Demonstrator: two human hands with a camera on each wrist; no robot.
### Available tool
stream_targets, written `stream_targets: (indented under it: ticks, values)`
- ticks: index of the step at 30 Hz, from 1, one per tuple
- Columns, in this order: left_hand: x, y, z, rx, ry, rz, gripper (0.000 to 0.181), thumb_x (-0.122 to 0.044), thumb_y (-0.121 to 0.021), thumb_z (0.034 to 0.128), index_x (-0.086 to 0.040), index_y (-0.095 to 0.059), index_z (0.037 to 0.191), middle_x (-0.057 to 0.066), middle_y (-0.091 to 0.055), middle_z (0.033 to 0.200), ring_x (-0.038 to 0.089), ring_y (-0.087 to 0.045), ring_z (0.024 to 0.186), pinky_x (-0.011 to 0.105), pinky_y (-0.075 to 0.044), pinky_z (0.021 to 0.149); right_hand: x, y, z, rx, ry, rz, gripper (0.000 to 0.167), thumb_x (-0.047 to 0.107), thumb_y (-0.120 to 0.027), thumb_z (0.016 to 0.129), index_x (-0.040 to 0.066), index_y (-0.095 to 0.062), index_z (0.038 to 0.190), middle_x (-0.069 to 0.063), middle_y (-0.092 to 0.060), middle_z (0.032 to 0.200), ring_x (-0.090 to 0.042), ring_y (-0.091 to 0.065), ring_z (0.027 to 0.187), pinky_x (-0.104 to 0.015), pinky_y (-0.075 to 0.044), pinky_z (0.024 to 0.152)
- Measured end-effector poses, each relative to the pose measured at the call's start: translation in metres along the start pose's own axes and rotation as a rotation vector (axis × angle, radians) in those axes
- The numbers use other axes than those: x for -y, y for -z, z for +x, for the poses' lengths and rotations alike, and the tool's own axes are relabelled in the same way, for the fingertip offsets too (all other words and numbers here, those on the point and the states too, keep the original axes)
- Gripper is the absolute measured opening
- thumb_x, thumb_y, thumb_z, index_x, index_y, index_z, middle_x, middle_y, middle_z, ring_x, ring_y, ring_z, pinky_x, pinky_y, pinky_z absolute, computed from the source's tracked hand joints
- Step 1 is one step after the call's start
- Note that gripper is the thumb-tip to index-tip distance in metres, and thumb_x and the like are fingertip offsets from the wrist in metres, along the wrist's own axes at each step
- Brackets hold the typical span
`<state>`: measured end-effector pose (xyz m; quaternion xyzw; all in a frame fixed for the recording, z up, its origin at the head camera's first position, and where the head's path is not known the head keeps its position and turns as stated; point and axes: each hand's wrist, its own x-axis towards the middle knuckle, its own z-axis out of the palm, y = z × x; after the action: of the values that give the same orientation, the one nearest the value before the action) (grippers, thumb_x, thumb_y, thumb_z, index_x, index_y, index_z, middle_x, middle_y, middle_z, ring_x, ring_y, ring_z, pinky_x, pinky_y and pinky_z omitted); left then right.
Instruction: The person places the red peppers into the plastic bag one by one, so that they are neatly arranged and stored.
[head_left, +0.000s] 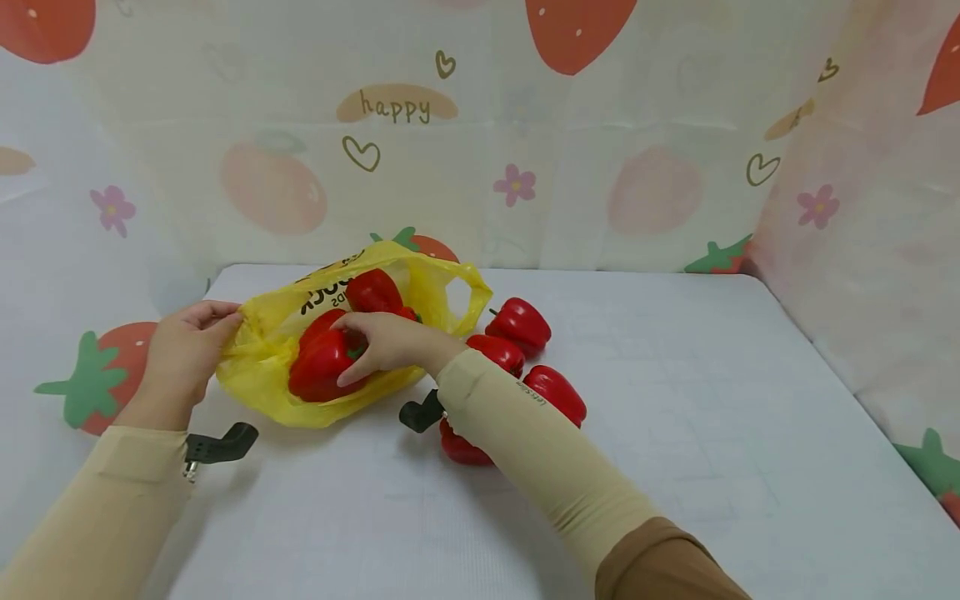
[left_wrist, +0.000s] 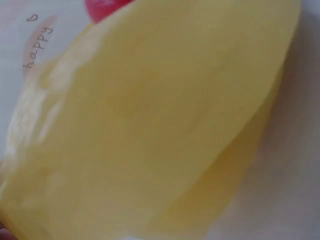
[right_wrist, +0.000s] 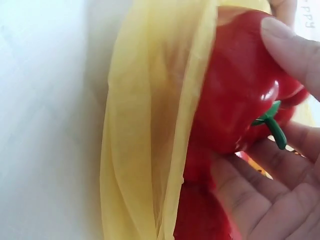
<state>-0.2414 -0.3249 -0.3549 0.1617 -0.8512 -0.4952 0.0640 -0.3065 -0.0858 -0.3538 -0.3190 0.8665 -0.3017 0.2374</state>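
A yellow plastic bag (head_left: 262,404) lies on its side, its mouth held wide, with several red bell peppers inside. My left hand (head_left: 182,350) pinches the bag's gathered left edge. Reaching into the opening, my right hand (head_left: 393,340) grips a glossy red bell pepper (head_left: 318,371). The right wrist view shows the thumb on one side of this pepper (right_wrist: 235,80) and the fingers on the other, around its green stem. Another bell pepper (head_left: 373,290) sits deeper in the bag. In the left wrist view the bag (left_wrist: 150,110) covers nearly everything.
Several more red bell peppers lie on the white table (head_left: 712,433) right of the bag, one of them (head_left: 521,325) at the back and another (head_left: 557,393) nearer. My right forearm partly covers this group. A patterned cloth (head_left: 570,125) hangs behind the table.
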Motion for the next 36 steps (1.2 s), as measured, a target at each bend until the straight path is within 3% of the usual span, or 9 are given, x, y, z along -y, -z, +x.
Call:
stream_targets:
  ticks: [10,15,29,36]
  values:
    - [0.0,-0.003,-0.001,0.008,0.023,0.037,0.048,-0.042,-0.043,0.0937,-0.007,-0.049,0.127,0.009,-0.048,0.119,0.021,-0.048,0.098,0.009,-0.046,0.067,-0.003,-0.002,-0.002,0.028,-0.087,-0.083,0.062,0.031,-0.081,0.066,0.031,-0.048,0.118,0.011,-0.051,0.113,-0.007,-0.044,0.107,-0.026,-0.046,0.085]
    - [0.001,-0.003,-0.001,0.008,0.014,0.041,0.05,-0.044,-0.044,0.0928,-0.007,-0.049,0.126,0.009,-0.05,0.118,0.02,-0.049,0.096,0.01,-0.046,0.068,-0.004,-0.001,-0.002,0.037,-0.098,-0.104,0.06,0.024,-0.08,0.069,0.028,-0.05,0.121,0.01,-0.054,0.113,-0.007,-0.046,0.106,-0.024,-0.046,0.085]
    - [0.002,-0.005,0.0,0.0,0.011,0.037,0.051,-0.047,-0.045,0.0913,-0.008,-0.05,0.125,0.008,-0.051,0.117,0.019,-0.049,0.095,0.009,-0.046,0.067,-0.018,0.021,-0.012,0.055,-0.021,0.182,0.048,0.013,-0.073,0.076,0.018,-0.056,0.121,0.003,-0.059,0.113,-0.009,-0.053,0.103,-0.02,-0.049,0.077]
    - [0.002,-0.004,-0.001,-0.002,0.008,0.039,0.051,-0.046,-0.045,0.0914,-0.008,-0.05,0.125,0.008,-0.051,0.117,0.018,-0.049,0.095,0.009,-0.045,0.067,-0.026,0.041,-0.022,0.036,0.004,0.21,0.05,0.019,-0.072,0.079,0.019,-0.053,0.125,0.002,-0.056,0.121,-0.008,-0.053,0.106,-0.021,-0.047,0.083]
